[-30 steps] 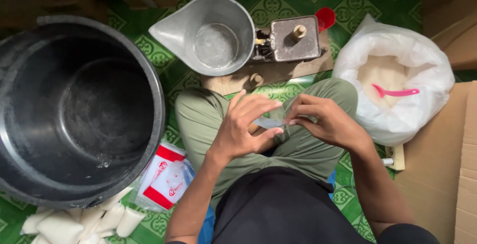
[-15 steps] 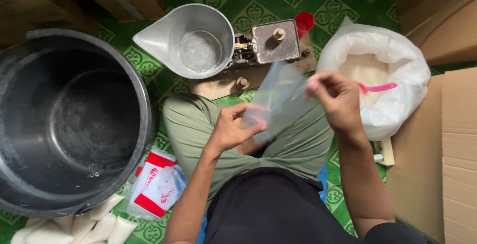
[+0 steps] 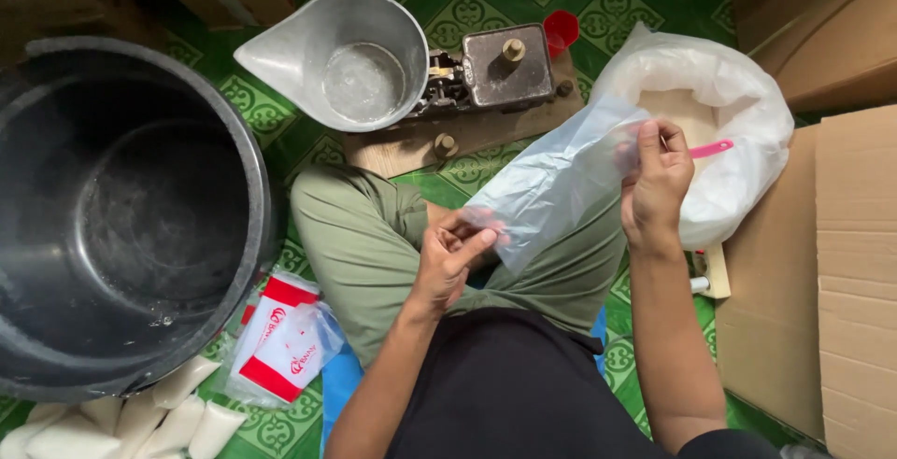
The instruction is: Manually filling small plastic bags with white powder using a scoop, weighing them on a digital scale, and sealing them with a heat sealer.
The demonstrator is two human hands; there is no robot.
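Thin clear plastic bag (image 3: 551,183) is stretched above the lap: left hand (image 3: 447,258) pinches its lower corner, right hand (image 3: 654,183) grips the mouth edge, apparently to spread it open. Large white sack of pale grain (image 3: 719,113) with pink scoop handle (image 3: 712,149) lies just beyond.

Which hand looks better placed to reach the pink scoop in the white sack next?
Probably the right hand. It holds the top of the clear plastic bag right beside the pink scoop in the white sack. The left hand pinches the bag's lower corner over the lap, farther from the sack.
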